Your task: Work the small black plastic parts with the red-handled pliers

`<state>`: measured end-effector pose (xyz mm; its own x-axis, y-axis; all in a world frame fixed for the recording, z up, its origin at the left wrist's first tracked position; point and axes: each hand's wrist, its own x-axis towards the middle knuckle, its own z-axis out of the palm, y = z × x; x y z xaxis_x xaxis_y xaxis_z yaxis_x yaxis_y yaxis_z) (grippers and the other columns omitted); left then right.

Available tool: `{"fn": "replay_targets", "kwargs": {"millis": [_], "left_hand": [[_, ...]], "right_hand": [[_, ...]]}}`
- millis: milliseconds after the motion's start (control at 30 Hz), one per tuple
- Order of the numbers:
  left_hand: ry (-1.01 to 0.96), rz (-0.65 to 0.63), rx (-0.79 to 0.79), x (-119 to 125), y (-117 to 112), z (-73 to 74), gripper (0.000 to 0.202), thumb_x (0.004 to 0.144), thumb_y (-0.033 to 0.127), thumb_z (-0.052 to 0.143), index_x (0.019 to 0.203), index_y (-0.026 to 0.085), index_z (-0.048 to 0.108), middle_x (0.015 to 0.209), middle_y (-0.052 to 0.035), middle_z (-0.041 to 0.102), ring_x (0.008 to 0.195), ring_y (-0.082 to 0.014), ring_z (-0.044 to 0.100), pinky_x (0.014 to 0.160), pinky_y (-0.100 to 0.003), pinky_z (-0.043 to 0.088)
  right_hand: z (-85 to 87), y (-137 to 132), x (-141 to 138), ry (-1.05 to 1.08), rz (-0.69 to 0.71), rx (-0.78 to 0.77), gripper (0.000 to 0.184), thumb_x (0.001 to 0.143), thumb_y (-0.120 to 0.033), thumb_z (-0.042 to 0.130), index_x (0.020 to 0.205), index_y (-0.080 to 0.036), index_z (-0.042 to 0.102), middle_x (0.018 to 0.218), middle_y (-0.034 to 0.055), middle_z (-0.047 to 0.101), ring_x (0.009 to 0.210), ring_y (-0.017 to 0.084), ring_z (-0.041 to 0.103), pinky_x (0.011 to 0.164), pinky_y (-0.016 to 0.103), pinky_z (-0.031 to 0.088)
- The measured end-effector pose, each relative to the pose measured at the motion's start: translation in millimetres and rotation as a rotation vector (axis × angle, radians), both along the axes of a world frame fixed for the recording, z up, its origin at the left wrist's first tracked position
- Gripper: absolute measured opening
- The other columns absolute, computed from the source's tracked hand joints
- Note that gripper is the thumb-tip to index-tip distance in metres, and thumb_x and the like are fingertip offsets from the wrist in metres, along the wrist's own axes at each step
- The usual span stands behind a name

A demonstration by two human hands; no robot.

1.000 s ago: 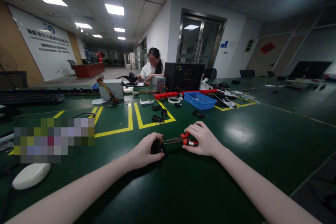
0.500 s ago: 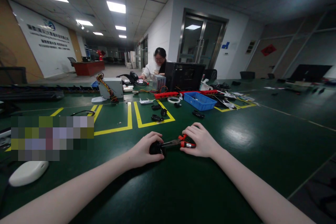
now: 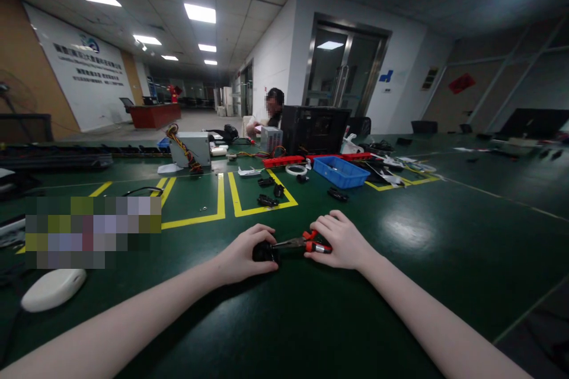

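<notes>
My left hand (image 3: 242,254) is closed around a small black part (image 3: 262,251) that rests on the green table (image 3: 311,308). My right hand (image 3: 340,241) grips the red handles of a pair of pliers (image 3: 302,244). The pliers' metal jaws point left and meet the black part. Both hands lie low on the table, close together, just in front of the yellow floor-tape squares.
Small black parts (image 3: 267,200) lie inside a yellow-taped square (image 3: 258,192). Behind stand a blue bin (image 3: 340,170), a red tray (image 3: 282,161), a black computer case (image 3: 313,128) and a power supply (image 3: 189,150). A white oval object (image 3: 53,289) sits at left. A person sits at the far end.
Both hands stay on the part and pliers, almost still. The view has shifted slightly, and the seated person beyond has leaned further behind the computer case.
</notes>
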<state>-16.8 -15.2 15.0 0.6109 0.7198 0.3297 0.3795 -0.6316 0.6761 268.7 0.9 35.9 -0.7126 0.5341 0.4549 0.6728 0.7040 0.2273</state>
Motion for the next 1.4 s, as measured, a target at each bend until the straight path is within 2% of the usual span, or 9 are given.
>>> {"fn": "replay_targets", "kwargs": {"millis": [167, 300, 733, 1067, 1267, 1400], "left_hand": [[0.004, 0.003, 0.02, -0.2, -2.2, 3.4, 0.033, 0.077, 0.03, 0.075, 0.105, 0.02, 0.061, 0.127, -0.0113, 0.054, 0.122, -0.0266, 0.052, 0.103, -0.042, 0.043], [0.01, 0.014, 0.03, -0.7, -2.3, 3.6, 0.033, 0.077, 0.031, 0.075, 0.104, 0.02, 0.061, 0.127, -0.0113, 0.054, 0.123, -0.027, 0.051, 0.103, -0.042, 0.043], [-0.018, 0.004, -0.008, 0.3, -0.9, -2.0, 0.03, 0.076, 0.029, 0.075, 0.1, 0.019, 0.059, 0.131, -0.0117, 0.051, 0.122, -0.0266, 0.052, 0.103, -0.043, 0.043], [0.002, 0.02, -0.016, 0.0, -1.3, -0.4, 0.032, 0.074, 0.031, 0.077, 0.099, 0.019, 0.06, 0.13, -0.0117, 0.052, 0.12, -0.0275, 0.053, 0.102, -0.044, 0.042], [0.096, 0.119, 0.042, 3.3, -5.2, 1.6, 0.031, 0.074, 0.031, 0.074, 0.098, 0.02, 0.057, 0.128, -0.0107, 0.055, 0.125, -0.0312, 0.048, 0.104, -0.052, 0.034], [0.122, 0.132, 0.061, 3.5, -5.4, 0.8, 0.031, 0.075, 0.034, 0.073, 0.098, 0.021, 0.056, 0.124, -0.0096, 0.058, 0.122, -0.0302, 0.05, 0.105, -0.051, 0.032]], "right_hand": [[-0.3, -1.5, -0.9, -0.028, -0.002, 0.127, 0.045, 0.082, -0.055, 0.057, 0.098, -0.013, 0.064, 0.088, 0.0112, 0.066, 0.081, 0.024, 0.058, 0.089, 0.042, 0.034], [-1.5, -1.0, -1.6, -0.029, -0.003, 0.153, 0.046, 0.082, -0.055, 0.057, 0.098, -0.013, 0.065, 0.088, 0.0112, 0.066, 0.081, 0.024, 0.057, 0.089, 0.042, 0.034], [2.0, -2.0, -1.3, 0.026, 0.024, 0.113, 0.045, 0.079, -0.055, 0.059, 0.095, -0.013, 0.064, 0.085, 0.0093, 0.066, 0.08, 0.023, 0.058, 0.093, 0.044, 0.033], [0.9, -2.3, -1.8, 0.073, 0.024, -0.027, 0.04, 0.077, -0.054, 0.064, 0.091, -0.016, 0.063, 0.081, 0.0059, 0.065, 0.075, 0.02, 0.058, 0.089, 0.04, 0.035], [3.0, -4.9, -4.7, 0.081, 0.019, -0.059, 0.038, 0.078, -0.052, 0.063, 0.091, -0.016, 0.063, 0.083, 0.0063, 0.066, 0.075, 0.02, 0.059, 0.087, 0.04, 0.037], [3.9, -5.0, -7.0, 0.078, 0.013, -0.074, 0.037, 0.078, -0.051, 0.063, 0.091, -0.017, 0.063, 0.082, 0.0063, 0.066, 0.074, 0.02, 0.059, 0.086, 0.04, 0.037]]}}
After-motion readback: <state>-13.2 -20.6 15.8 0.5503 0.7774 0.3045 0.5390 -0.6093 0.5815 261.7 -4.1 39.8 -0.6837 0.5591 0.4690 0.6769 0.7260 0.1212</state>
